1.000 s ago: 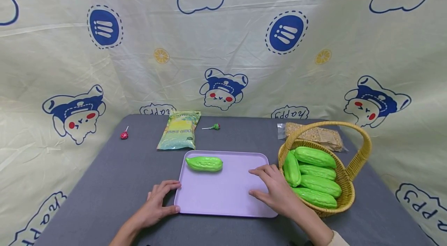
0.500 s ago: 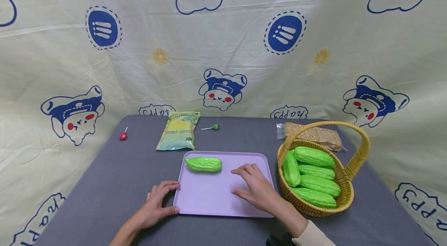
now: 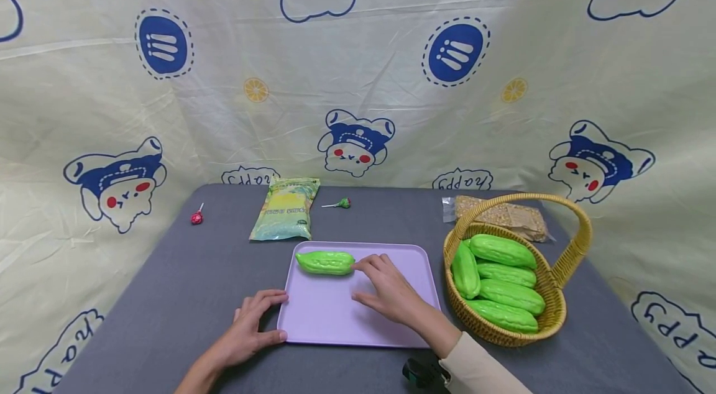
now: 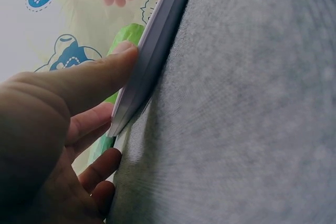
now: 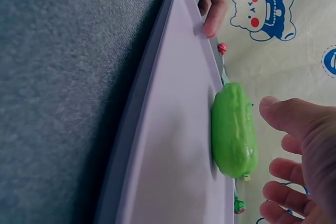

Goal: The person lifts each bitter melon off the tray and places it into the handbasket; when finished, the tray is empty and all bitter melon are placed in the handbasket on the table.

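Observation:
A bright green, ridged toy bitter melon lies lengthwise near the back left of a lilac tray. Above the tray, my right hand spreads its thumb and fingers, the fingertips close to the melon's right end. The right wrist view shows that hand with nothing in its grasp, beside the melon. My left hand rests at the tray's left edge, thumb near the front corner and fingers farther back. In the left wrist view its thumb touches the tray's side.
Right of the tray stands a wicker basket with a tall handle, holding several more green melons. Behind it lies a clear bag of grains. At the back are a green-yellow packet, a green lollipop and a red lollipop.
My right hand has moved left from beside the basket, across the tray to the melon's right end. My left hand, the tray and the melon have stayed in place.

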Action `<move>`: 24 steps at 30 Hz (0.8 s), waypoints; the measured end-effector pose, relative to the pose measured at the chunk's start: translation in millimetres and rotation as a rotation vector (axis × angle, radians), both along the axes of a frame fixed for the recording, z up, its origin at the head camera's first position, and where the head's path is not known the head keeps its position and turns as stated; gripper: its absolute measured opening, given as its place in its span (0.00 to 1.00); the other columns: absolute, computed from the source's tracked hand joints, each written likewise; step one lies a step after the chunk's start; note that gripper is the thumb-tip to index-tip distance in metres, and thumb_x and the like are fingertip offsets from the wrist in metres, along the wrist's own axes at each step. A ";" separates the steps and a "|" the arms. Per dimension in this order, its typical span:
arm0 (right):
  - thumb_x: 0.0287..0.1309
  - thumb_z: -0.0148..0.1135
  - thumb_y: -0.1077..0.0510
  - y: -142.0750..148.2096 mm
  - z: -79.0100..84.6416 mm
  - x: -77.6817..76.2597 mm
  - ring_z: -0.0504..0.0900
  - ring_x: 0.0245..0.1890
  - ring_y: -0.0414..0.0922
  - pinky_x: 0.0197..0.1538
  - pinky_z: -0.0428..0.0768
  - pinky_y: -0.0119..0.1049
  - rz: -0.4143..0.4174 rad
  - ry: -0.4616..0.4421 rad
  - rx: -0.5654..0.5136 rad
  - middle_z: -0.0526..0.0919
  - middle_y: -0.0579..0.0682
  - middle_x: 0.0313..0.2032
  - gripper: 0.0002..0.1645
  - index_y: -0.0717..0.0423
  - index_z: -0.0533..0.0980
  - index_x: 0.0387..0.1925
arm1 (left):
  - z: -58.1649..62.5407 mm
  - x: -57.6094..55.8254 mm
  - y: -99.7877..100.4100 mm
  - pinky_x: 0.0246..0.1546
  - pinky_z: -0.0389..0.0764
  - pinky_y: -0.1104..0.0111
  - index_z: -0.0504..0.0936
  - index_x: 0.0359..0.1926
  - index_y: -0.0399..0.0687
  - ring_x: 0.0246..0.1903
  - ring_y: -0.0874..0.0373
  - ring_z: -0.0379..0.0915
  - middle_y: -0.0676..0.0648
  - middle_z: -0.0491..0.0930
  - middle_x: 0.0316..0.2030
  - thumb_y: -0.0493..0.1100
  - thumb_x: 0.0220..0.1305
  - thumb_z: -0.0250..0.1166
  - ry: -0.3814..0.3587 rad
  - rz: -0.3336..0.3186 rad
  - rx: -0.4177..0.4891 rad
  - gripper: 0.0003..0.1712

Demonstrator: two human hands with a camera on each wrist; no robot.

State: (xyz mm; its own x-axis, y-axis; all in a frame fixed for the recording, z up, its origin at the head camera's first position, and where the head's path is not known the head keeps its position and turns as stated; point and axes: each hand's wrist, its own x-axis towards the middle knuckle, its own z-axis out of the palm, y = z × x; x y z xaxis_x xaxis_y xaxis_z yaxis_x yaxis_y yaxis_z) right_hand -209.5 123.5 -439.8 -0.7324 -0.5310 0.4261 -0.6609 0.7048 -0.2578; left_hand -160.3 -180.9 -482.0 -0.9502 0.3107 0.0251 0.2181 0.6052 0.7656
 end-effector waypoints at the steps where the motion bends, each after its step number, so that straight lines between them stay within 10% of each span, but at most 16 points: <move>1: 0.46 0.72 0.49 -1.5 -0.6 -1.2 0.73 0.46 0.44 0.48 0.73 0.39 0.004 0.002 0.001 0.79 0.48 0.46 0.29 0.54 0.77 0.50 | 0.1 0.0 0.0 0.43 0.52 0.62 0.73 0.59 0.51 0.55 0.52 0.55 0.51 0.67 0.62 0.53 0.50 0.71 0.000 0.000 -0.001 0.34; 24: 0.45 0.72 0.49 -30.3 -11.6 -29.7 0.74 0.50 0.48 0.53 0.71 0.42 0.078 0.126 0.077 0.79 0.50 0.50 0.30 0.52 0.77 0.52 | 1.1 -0.3 0.1 0.44 0.52 0.62 0.73 0.59 0.53 0.57 0.51 0.55 0.51 0.67 0.62 0.55 0.50 0.70 -0.016 0.005 -0.011 0.34</move>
State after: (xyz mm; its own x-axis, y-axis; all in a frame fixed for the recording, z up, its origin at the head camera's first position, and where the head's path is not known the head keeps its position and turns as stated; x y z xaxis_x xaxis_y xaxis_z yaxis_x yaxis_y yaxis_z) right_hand -239.3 93.2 -451.4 -0.6311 -0.6185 0.4682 -0.7380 0.6647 -0.1167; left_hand -160.6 -180.7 -480.9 -0.9520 0.3061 0.0067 0.2031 0.6149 0.7620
